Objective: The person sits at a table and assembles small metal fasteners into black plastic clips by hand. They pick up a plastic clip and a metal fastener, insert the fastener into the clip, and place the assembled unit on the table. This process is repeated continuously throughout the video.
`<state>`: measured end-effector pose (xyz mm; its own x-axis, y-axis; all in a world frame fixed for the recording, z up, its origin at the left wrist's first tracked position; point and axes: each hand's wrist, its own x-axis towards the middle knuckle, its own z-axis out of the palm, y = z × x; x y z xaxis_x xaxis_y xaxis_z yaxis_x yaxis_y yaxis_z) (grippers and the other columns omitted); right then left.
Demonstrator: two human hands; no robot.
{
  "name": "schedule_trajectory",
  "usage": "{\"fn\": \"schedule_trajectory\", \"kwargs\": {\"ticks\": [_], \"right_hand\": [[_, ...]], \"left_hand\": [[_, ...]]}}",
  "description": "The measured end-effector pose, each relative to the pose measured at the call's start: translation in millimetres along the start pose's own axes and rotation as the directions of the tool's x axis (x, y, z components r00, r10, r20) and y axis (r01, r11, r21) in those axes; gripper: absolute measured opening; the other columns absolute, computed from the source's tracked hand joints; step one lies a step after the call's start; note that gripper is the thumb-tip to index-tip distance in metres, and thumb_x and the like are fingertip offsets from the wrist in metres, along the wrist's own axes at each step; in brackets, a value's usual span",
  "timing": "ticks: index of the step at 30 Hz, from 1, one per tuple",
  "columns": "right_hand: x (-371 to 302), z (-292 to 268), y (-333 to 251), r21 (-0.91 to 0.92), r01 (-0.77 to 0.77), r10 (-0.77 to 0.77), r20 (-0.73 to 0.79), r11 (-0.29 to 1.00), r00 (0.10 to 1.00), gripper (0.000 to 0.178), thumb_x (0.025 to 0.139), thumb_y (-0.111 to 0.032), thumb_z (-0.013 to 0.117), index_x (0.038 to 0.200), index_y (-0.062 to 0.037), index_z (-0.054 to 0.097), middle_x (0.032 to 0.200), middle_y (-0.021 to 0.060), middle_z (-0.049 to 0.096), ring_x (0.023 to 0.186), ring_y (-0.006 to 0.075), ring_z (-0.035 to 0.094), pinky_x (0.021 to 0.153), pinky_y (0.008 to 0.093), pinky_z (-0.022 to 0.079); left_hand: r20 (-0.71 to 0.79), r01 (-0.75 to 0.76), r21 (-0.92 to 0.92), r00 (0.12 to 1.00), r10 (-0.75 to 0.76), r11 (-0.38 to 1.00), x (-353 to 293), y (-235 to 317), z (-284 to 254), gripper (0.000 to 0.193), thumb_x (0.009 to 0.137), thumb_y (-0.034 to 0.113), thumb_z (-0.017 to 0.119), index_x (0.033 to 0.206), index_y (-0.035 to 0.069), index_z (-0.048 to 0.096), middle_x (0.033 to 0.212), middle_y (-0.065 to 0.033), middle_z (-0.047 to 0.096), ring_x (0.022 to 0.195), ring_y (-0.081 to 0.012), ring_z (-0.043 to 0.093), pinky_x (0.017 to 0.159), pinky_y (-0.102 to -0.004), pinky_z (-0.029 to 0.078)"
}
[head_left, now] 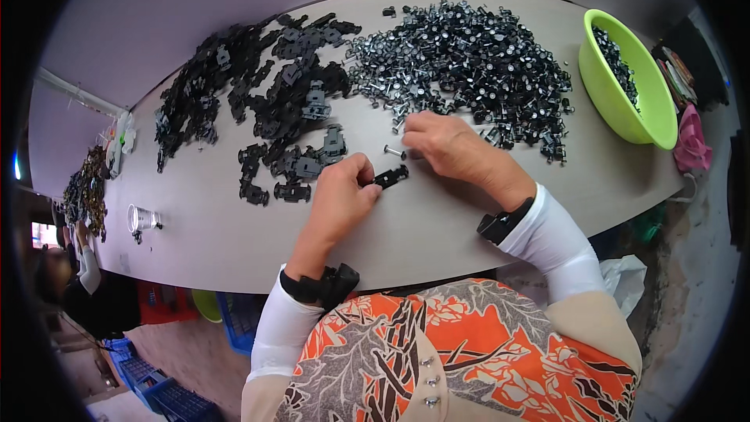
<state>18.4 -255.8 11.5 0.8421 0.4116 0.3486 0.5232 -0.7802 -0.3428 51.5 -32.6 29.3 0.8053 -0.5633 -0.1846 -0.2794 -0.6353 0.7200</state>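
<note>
From where I'm standing, the left hand (337, 202) is gripping a small black plastic piece (393, 177) between thumb and fingers, holding it just above or on the table (437, 246). The right hand (449, 148) is curling its fingers beside a metal pin with a dark head (394, 151); I can't tell whether the fingertips are pinching that pin or only hovering near it. The step in hand looks to be bringing pin and plastic piece together, and the next move seems to be calling for a steady left grip and a careful lining-up by the right.

Beyond the hands, a heap of pins (469, 55) is spreading across the far side, and dark plastic pieces (293, 98) are lying to its left. A green basin (625, 121) is holding more small parts at the right, while a clear cup (142, 219) is sitting at the left.
</note>
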Motion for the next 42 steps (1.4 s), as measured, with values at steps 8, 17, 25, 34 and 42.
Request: {"fn": "schedule_trajectory", "kwargs": {"ticks": [8,17,25,34,42], "right_hand": [[-26.7,-37.0,13.3,0.035,-0.301,0.302,-0.189,0.953,0.934,0.018,0.071,0.005,0.055,0.086,-0.0043,0.06,0.083,0.0099,0.055,0.074,0.0301,0.06,0.063,0.0384,0.049],[-4.5,13.7,-23.9,0.239,-0.006,0.054,-0.194,0.971,0.979,0.017,0.073,0.003,0.059,0.089,-0.004,0.059,0.085,0.0096,0.056,0.071,0.0305,0.06,0.063,0.0368,0.05],[-6.3,-69.2,14.9,0.58,-0.127,0.518,-0.58,0.804,0.628,0.004,0.083,-0.001,0.064,0.083,-0.0037,0.067,0.072,-0.001,0.064,0.059,0.0057,0.057,0.052,0.0202,0.045],[-65.2,-117.4,-6.1,0.299,-0.227,0.303,-0.238,0.927,0.923,0.011,0.079,0.0,0.063,0.089,-0.0006,0.063,0.08,0.004,0.062,0.064,0.0141,0.058,0.055,0.0262,0.045],[-102.4,-61.0,-29.2,-0.066,-0.471,0.475,0.134,0.88,0.87,0.01,0.072,-0.005,0.063,0.077,0.001,0.057,0.089,0.0195,0.051,0.078,0.0383,0.058,0.07,0.0453,0.047]], "left_hand": [[-0.081,-0.06,-0.129,0.995,0.05,0.99,-2.9,-23.6,1.9,0.03,0.071,0.005,0.069,0.1,0.002,0.063,0.073,-0.0011,0.054,0.062,-0.0096,0.052,0.059,-0.0257,0.045],[-0.266,-0.251,0.32,0.902,0.341,0.914,-6.3,-3.6,14.0,0.035,0.067,0.013,0.076,0.099,0.005,0.066,0.091,-0.009,0.059,0.068,-0.0251,0.06,0.065,-0.0335,0.049],[-0.295,-0.31,0.244,0.879,0.374,0.919,-12.0,7.2,24.5,0.029,0.073,0.012,0.074,0.099,0.003,0.065,0.092,-0.0105,0.06,0.07,-0.0243,0.061,0.063,-0.0333,0.049],[-0.223,-0.433,0.151,0.861,0.457,0.889,-4.8,28.5,37.1,0.02,0.075,0.007,0.071,0.093,0.001,0.065,0.086,-0.0097,0.061,0.067,-0.0205,0.06,0.059,-0.0291,0.048],[-0.318,-0.288,0.152,0.892,0.322,0.946,-15.6,-6.0,3.9,0.023,0.073,0.005,0.072,0.095,0.0,0.065,0.085,-0.0084,0.059,0.061,-0.017,0.056,0.056,-0.0277,0.045]]}}
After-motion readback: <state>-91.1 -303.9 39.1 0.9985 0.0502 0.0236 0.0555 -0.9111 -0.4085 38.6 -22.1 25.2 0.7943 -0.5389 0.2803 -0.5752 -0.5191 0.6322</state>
